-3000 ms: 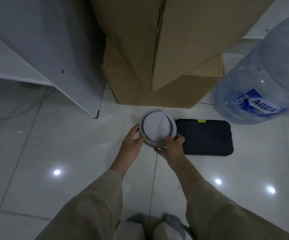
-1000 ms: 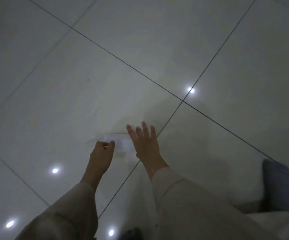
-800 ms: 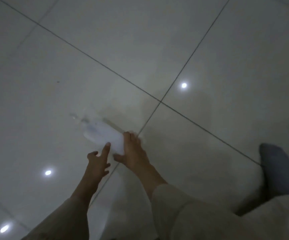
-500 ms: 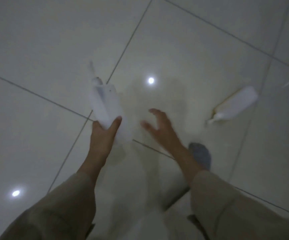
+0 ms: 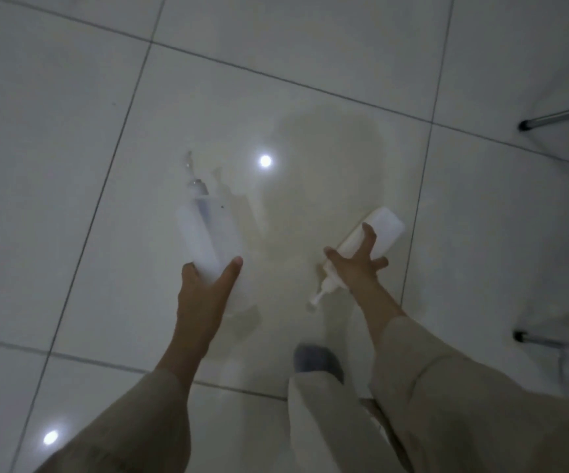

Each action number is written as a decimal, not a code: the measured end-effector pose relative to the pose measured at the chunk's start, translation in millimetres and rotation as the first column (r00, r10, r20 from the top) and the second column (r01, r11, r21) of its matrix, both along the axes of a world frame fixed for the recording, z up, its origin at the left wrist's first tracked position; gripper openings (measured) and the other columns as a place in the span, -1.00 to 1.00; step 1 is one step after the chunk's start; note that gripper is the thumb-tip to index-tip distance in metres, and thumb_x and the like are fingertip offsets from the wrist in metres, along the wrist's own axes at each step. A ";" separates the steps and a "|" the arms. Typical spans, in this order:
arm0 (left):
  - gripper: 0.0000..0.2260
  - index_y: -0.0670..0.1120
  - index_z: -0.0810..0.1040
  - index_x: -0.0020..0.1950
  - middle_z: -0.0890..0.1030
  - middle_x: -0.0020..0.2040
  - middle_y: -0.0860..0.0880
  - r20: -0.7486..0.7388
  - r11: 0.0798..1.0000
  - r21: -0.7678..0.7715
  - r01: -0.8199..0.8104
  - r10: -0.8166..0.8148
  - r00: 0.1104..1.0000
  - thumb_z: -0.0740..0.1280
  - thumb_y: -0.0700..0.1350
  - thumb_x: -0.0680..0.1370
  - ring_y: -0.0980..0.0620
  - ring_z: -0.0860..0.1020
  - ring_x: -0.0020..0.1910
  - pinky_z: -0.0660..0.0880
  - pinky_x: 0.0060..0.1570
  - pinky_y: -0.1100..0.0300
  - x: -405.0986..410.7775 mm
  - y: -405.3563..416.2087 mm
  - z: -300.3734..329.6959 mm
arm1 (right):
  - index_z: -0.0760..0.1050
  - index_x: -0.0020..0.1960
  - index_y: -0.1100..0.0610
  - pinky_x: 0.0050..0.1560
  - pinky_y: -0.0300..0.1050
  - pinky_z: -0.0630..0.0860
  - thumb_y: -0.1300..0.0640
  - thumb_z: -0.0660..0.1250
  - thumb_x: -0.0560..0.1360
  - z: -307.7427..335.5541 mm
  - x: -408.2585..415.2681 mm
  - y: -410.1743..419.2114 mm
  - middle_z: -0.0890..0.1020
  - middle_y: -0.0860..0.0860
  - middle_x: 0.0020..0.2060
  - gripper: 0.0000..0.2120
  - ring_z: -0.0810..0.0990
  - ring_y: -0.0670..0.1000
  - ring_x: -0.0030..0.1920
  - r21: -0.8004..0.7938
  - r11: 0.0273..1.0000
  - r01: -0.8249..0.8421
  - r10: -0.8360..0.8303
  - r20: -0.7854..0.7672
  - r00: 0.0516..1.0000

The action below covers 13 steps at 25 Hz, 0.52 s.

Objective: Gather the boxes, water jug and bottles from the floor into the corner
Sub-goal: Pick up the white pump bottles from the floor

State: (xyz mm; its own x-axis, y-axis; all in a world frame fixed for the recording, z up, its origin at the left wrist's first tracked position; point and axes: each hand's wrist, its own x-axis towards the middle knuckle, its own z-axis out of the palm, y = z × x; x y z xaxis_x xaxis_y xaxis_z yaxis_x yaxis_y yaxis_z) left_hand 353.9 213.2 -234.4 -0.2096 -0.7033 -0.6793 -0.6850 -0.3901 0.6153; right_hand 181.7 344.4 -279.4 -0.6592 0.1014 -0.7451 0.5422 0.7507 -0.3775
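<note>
My left hand (image 5: 204, 288) grips the base of a translucent white spray bottle (image 5: 204, 227), which is off the floor with its nozzle pointing away from me. A white pump bottle (image 5: 375, 238) lies on the white floor tiles, pump end toward me. My right hand (image 5: 356, 264) lies over its middle with the fingers spread across the body; whether they have closed on it is unclear. The boxes and the water jug are out of view.
Two metal furniture legs (image 5: 556, 117) with dark tips reach in from the right edge, the lower leg (image 5: 545, 339) near my right arm. My foot in a grey sock (image 5: 313, 361) stands just below the pump bottle. Ceiling lights glare on the glossy tiles.
I turned away from the boxes and jug. My left hand picked the spray bottle up from the floor. My right hand reached rightward and landed on the pump bottle.
</note>
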 end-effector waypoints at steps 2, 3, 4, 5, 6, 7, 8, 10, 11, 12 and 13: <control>-0.46 -0.14 0.35 0.20 0.50 0.09 -0.12 0.020 0.999 -0.008 0.051 -0.051 0.999 0.40 0.17 0.40 -0.16 0.52 0.05 0.52 0.08 -0.09 -23.4 2.8 -2.0 | 0.03 0.42 -0.21 0.23 0.08 0.38 0.14 0.36 0.44 -7.1 -6.2 -8.1 0.01 0.20 0.40 -0.28 0.35 0.31 0.24 0.032 0.999 0.028 -0.027 -0.040 0.999; -0.46 -0.15 0.35 0.20 0.49 0.08 -0.11 0.027 0.997 -0.018 0.079 -0.079 0.997 0.39 0.16 0.40 -0.15 0.51 0.03 0.52 0.05 -0.05 -32.8 3.0 -0.3 | 0.03 0.42 -0.21 0.20 0.08 0.39 0.16 0.32 0.45 -6.7 -8.3 -11.0 0.02 0.20 0.39 -0.30 0.36 0.31 0.22 0.036 0.998 0.044 -0.043 -0.046 0.998; -0.46 -0.15 0.35 0.20 0.48 0.07 -0.09 0.035 0.993 -0.026 0.111 -0.110 0.993 0.39 0.16 0.40 -0.14 0.50 0.02 0.50 0.01 -0.02 -41.1 3.4 2.3 | 0.04 0.41 -0.20 0.17 0.07 0.39 0.16 0.29 0.47 -4.5 -10.7 -11.5 0.04 0.21 0.37 -0.34 0.37 0.31 0.20 0.020 0.997 0.073 -0.071 -0.056 0.996; -0.46 -0.15 0.34 0.20 0.48 0.06 -0.09 0.043 0.989 -0.028 0.144 -0.143 0.989 0.39 0.16 0.40 -0.13 0.50 0.01 0.49 -0.01 0.01 -49.1 4.0 6.7 | 0.04 0.41 -0.19 0.15 0.07 0.39 0.14 0.26 0.48 2.1 -13.7 -9.9 0.05 0.22 0.37 -0.38 0.38 0.30 0.16 -0.010 0.993 0.118 -0.118 -0.056 0.991; -0.46 -0.14 0.34 0.19 0.47 0.06 -0.09 0.049 0.984 -0.036 0.176 -0.175 0.983 0.39 0.17 0.40 -0.13 0.49 0.01 0.48 -0.02 0.02 -55.0 5.4 13.1 | 0.06 0.41 -0.17 0.12 0.06 0.40 0.10 0.22 0.51 9.9 -16.5 -6.0 0.06 0.24 0.36 -0.43 0.39 0.27 0.11 -0.051 0.985 0.168 -0.170 -0.049 0.984; -0.47 -0.14 0.34 0.18 0.47 0.06 -0.09 0.052 0.977 -0.041 0.209 -0.207 0.977 0.39 0.17 0.40 -0.14 0.49 0.01 0.48 -0.01 0.02 -59.9 7.6 22.8 | 0.09 0.41 -0.16 0.09 0.05 0.40 0.07 0.17 0.53 20.2 -19.0 1.7 0.07 0.25 0.37 -0.50 0.37 0.24 0.06 -0.091 0.973 0.213 -0.216 -0.028 0.976; -0.47 -0.14 0.34 0.17 0.48 0.06 -0.10 0.051 0.972 -0.048 0.230 -0.228 0.972 0.39 0.17 0.40 -0.15 0.50 0.02 0.49 0.00 0.01 -62.1 9.8 32.7 | 0.14 0.38 -0.15 0.07 0.04 0.40 0.04 0.12 0.55 29.6 -20.5 10.7 0.11 0.24 0.38 -0.57 0.35 0.21 0.04 -0.132 0.963 0.235 -0.235 0.015 0.972; -0.49 -0.14 0.34 0.17 0.48 0.06 -0.10 0.027 0.963 -0.060 0.262 -0.261 0.965 0.39 0.16 0.41 -0.15 0.50 0.02 0.50 0.03 -0.03 -61.3 17.4 55.6 | 0.27 0.27 -0.13 0.08 0.10 0.46 0.01 0.04 0.58 49.1 -20.7 35.7 0.22 0.20 0.38 -0.73 0.37 0.20 0.11 -0.289 0.899 0.329 -0.290 0.171 0.942; -0.49 -0.13 0.33 0.18 0.49 0.07 -0.09 0.002 0.958 -0.064 0.280 -0.281 0.960 0.39 0.15 0.41 -0.15 0.50 0.02 0.51 0.03 -0.04 -60.0 23.8 68.5 | 0.33 0.21 -0.09 0.04 0.11 0.49 0.00 0.05 0.58 58.8 -18.3 52.3 0.30 0.16 0.36 -0.77 0.40 0.18 0.13 -0.370 0.821 0.434 -0.342 0.290 0.894; -0.50 -0.13 0.33 0.18 0.49 0.07 -0.09 -0.028 0.948 -0.066 0.311 -0.313 0.949 0.39 0.13 0.42 -0.13 0.50 0.02 0.50 0.00 -0.02 -56.9 32.4 81.8 | 0.39 0.16 -0.03 -0.05 0.08 0.53 -0.02 0.08 0.57 69.9 -12.8 73.5 0.40 0.15 0.30 -0.78 0.45 0.17 0.10 -0.421 0.712 0.561 -0.402 0.411 0.818; -0.50 -0.14 0.33 0.19 0.49 0.07 -0.08 -0.057 0.935 -0.069 0.347 -0.351 0.935 0.39 0.11 0.42 -0.12 0.51 0.02 0.50 -0.03 0.01 -52.7 40.9 92.5 | 0.44 0.10 0.05 -0.17 0.00 0.58 -0.04 0.13 0.56 80.9 -5.8 93.7 0.51 0.16 0.18 -0.77 0.50 0.16 0.03 -0.447 0.599 0.665 -0.440 0.510 0.739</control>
State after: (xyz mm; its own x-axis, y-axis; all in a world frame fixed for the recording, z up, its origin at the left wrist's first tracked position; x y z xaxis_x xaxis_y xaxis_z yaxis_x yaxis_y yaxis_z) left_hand 301.1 254.1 -141.9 -0.4928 -0.6144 -0.6162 -0.7279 -0.0970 0.6788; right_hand 175.8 438.1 -198.4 -0.3385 -0.1480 -0.9292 0.9409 -0.0413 -0.3362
